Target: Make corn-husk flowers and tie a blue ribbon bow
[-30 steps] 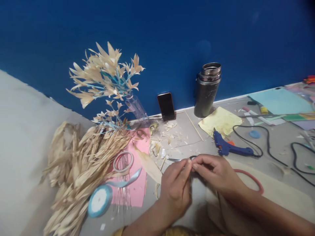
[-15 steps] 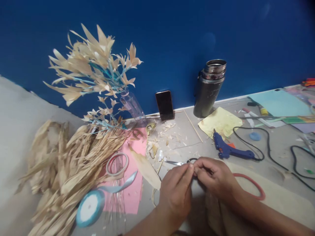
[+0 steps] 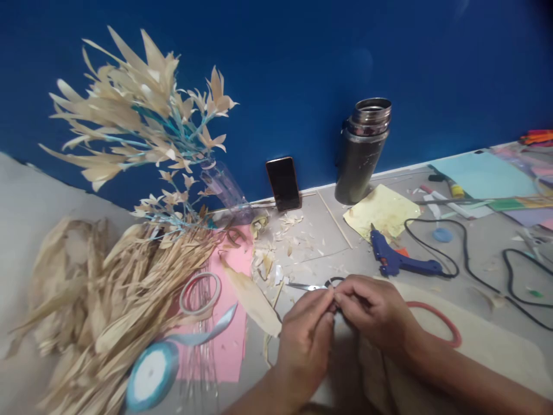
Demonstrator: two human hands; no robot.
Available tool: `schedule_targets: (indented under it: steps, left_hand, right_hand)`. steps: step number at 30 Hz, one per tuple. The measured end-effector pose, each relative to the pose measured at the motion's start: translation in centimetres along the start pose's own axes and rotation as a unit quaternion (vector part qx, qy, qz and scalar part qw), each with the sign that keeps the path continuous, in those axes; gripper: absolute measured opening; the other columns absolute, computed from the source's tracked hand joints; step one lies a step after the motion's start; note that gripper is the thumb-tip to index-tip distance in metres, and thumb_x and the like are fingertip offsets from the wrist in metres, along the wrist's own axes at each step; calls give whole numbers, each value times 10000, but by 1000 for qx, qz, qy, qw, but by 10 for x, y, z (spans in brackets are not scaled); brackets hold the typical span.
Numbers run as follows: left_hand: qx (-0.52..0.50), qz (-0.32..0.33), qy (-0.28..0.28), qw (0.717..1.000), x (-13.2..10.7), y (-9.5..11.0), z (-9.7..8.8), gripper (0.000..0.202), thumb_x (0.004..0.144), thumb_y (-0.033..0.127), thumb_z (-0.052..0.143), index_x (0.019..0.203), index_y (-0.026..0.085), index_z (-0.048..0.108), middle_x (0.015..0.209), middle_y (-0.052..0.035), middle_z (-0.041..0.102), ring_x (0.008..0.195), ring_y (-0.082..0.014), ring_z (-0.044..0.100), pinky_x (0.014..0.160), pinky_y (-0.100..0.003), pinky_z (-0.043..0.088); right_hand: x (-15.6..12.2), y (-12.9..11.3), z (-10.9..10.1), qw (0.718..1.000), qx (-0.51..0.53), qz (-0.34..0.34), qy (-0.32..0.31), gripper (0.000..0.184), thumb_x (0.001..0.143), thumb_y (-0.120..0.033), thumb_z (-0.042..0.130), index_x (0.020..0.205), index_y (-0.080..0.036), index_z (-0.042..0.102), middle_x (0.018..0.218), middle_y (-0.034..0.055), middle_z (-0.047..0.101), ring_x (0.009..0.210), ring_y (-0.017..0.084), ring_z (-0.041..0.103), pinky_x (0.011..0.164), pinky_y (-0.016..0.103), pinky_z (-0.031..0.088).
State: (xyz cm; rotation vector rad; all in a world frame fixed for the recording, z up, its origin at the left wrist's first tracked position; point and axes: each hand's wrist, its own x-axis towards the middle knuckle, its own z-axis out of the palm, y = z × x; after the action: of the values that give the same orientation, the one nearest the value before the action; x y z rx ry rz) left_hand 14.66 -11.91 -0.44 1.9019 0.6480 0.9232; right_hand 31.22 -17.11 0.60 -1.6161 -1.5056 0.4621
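Observation:
My left hand [image 3: 306,340] and my right hand [image 3: 375,311] meet at the fingertips near the front of the table. Both are closed in a pinch; whatever lies between the fingers is too small or hidden to name. Just beyond them, a pair of scissors [image 3: 306,286] lies on the table, its handles partly behind my fingers. To the left of my left hand rests a pale dried corn husk piece [image 3: 253,297]. A blue glue gun [image 3: 400,260] lies beyond my right hand, and a red ring [image 3: 444,323] is beside my right forearm.
Dried husks [image 3: 116,300] heap at the left, by a blue ribbon roll [image 3: 151,374] and pink paper [image 3: 235,346]. Husk flowers stand in a clear bottle [image 3: 224,187]. A phone [image 3: 283,183] and a dark flask [image 3: 363,155] stand against the wall. A black cord [image 3: 466,248] winds across the right.
My view has shifted slightly, so the table things sit a little differently in the picture. My hands stay together, with the fingers slightly repositioned.

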Motion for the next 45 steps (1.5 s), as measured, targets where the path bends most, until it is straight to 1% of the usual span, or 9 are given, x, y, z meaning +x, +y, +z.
schedule_targets:
  steps: [4, 8, 16, 19, 22, 26, 32, 37, 45]
  left_hand:
    - [-287, -282, 45, 914, 5, 8, 1, 145, 835, 266, 749, 912, 149, 787, 785, -64, 737, 622, -135, 646, 581, -239, 528]
    - [-391, -368, 82, 840, 6, 13, 4, 274, 682, 333, 874, 787, 137, 714, 575, 0, 638, 496, -88, 523, 515, -201, 418]
    - [-84, -178, 75, 978, 11, 24, -15, 115, 813, 212, 729, 732, 172, 800, 701, -39, 677, 673, -143, 598, 637, -247, 462]
    - [1, -92, 58, 994, 11, 24, -20, 127, 844, 196, 703, 799, 185, 821, 715, -46, 698, 685, -156, 623, 642, -257, 474]
    - [3, -99, 99, 990, 14, 20, -30, 142, 851, 227, 702, 747, 188, 790, 686, -29, 680, 662, -148, 611, 631, -253, 472]
    - [-101, -236, 261, 931, 24, 21, -49, 236, 837, 371, 732, 712, 171, 709, 563, 25, 578, 510, -93, 498, 513, -203, 392]
    - [-267, -350, 34, 897, 17, 31, -26, 504, 779, 608, 739, 679, 118, 669, 584, -30, 621, 488, -92, 536, 472, -197, 368]
    - [-326, -378, 69, 864, 19, 30, -11, 331, 706, 430, 808, 724, 140, 650, 566, 11, 600, 447, -76, 505, 430, -181, 325]
    - [-306, -344, 67, 885, 19, 28, -17, 286, 745, 366, 786, 677, 151, 611, 508, 43, 530, 445, -63, 427, 462, -189, 322]
  right_hand:
    - [0, -6, -9, 999, 6, -15, 45, 190, 911, -202, 566, 763, -225, 682, 639, -10, 678, 518, 125, 585, 534, 239, 440]
    - [3, -5, -15, 999, 29, -14, 33, 175, 873, -227, 595, 996, -209, 719, 776, 28, 716, 530, 132, 583, 500, 241, 449]
    - [-4, 0, -4, 997, 6, -40, -73, 225, 925, -264, 587, 711, -212, 633, 629, -4, 609, 585, 152, 564, 558, 263, 392]
    - [-6, -5, -3, 997, 1, -37, -70, 227, 925, -253, 582, 706, -211, 628, 625, -8, 604, 577, 147, 553, 559, 261, 382]
    - [-6, -8, -6, 998, -7, -42, -49, 235, 924, -236, 575, 695, -214, 623, 606, -14, 594, 555, 144, 546, 549, 259, 388]
    - [-4, -5, -9, 994, -32, -100, 23, 247, 961, -196, 545, 737, -217, 646, 666, 16, 662, 626, 164, 602, 598, 275, 445]
    - [-8, 2, -5, 952, -144, -249, 109, 223, 934, -99, 571, 1024, -222, 734, 869, 50, 781, 749, 200, 655, 740, 347, 480]
    - [-9, 5, -6, 934, -181, -286, 113, 315, 891, -58, 578, 1111, -236, 716, 934, 52, 796, 797, 224, 652, 756, 371, 483]
    - [-2, 3, -7, 959, -87, -251, 95, 349, 937, -52, 525, 1182, -224, 705, 1010, 72, 783, 846, 206, 679, 754, 349, 538]
